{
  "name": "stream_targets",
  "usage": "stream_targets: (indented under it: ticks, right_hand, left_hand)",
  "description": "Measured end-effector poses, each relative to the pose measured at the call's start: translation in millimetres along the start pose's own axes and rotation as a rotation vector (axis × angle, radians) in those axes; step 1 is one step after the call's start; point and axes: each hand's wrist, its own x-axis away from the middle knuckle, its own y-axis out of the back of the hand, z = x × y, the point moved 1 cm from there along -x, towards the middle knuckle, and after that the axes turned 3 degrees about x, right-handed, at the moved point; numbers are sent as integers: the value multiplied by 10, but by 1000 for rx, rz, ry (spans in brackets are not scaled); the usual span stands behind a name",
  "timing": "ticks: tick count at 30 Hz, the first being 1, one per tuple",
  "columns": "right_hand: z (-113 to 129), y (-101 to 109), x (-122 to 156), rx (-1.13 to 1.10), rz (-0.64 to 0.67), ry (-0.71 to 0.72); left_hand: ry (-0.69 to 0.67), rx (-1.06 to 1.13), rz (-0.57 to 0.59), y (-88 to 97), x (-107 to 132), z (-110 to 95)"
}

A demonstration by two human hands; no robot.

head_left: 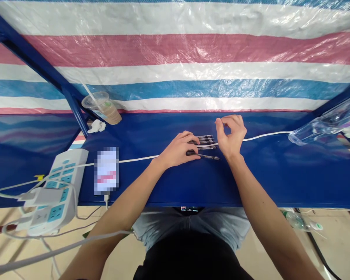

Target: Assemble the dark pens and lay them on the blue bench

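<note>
Several black-and-clear pens lie side by side on the blue tabletop, pointing right. My left hand reaches over their left ends, its fingers curled and partly hiding them. Between its thumb and fingers is the nearest pen, slightly apart from the group and angled toward me. My right hand is raised just right of the pen tips, with thumb and index finger pinched together. Whatever may be in that pinch is too small to make out. A white cable runs across the table beneath both hands.
A phone and a loaded white power strip with tangled cords occupy the left side. Behind them stand a plastic cup with a straw and a crumpled tissue. A clear bottle lies at the right. Striped sheeting hangs behind.
</note>
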Motion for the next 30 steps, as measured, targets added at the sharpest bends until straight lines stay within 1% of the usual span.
stream_targets:
  ticks: [1, 3, 5, 6, 7, 9, 10, 13, 16, 20, 24, 27, 30]
  right_hand:
    - [7, 14, -4, -51, 82, 21]
    - [26, 24, -1, -143, 321, 80]
    - [39, 2, 22, -155, 523, 169]
    - [38, -21, 40, -125, 580, 221]
    - [30, -50, 60, -80, 609, 272]
    - [-6, -116, 101, 16, 621, 347]
    - [-31, -146, 117, 55, 617, 362]
    - [-96, -199, 137, 134, 610, 356]
    - [-93, -200, 129, 152, 604, 355]
    - [-9, -204, 130, 141, 600, 387]
    - [23, -240, 157, 172, 582, 405]
    - [-1, -269, 179, 137, 515, 440]
    - [-22, -295, 197, 109, 457, 472]
  left_hand:
    - [11, 14, -27, 3, 2, 4]
    - [54, 31, -115, 17, 15, 24]
    - [109, 16, -216, 37, 35, 55]
    - [136, -2, -259, 46, 45, 71]
    - [156, -23, -292, 52, 54, 86]
    - [184, -50, -318, 55, 67, 112]
    - [202, -50, -324, 52, 71, 123]
    - [249, 0, -362, 32, 77, 151]
    - [259, 52, -417, 11, 80, 164]
    - [289, 60, -477, 18, 78, 154]
    - [271, 64, -469, 52, 60, 120]
    - [246, 33, -443, 71, 48, 105]
    - [258, -20, -405, 77, 46, 110]
